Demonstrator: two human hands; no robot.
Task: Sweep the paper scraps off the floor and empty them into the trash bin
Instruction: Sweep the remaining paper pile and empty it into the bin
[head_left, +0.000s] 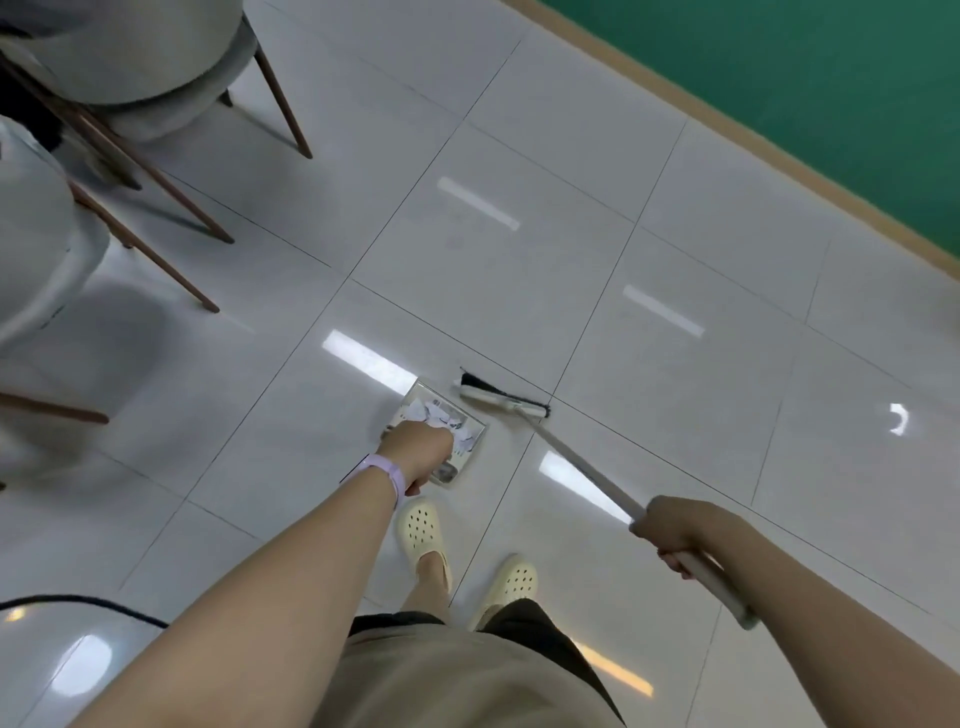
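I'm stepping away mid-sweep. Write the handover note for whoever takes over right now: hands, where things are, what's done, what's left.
Left hand: closed on the dustpan, holding it in front of the feet; whether it rests on the floor is unclear.
Right hand: closed on the broom handle; broom head is just right of the pan, apart from it.
Paper scraps: crumpled pieces already in the pan. No loose scraps visible on the tile floor.
Done: sweeping, as far as this view shows.
Left: carry the pan level to the trash bin and tip it in. The bin is not in view; find it first.
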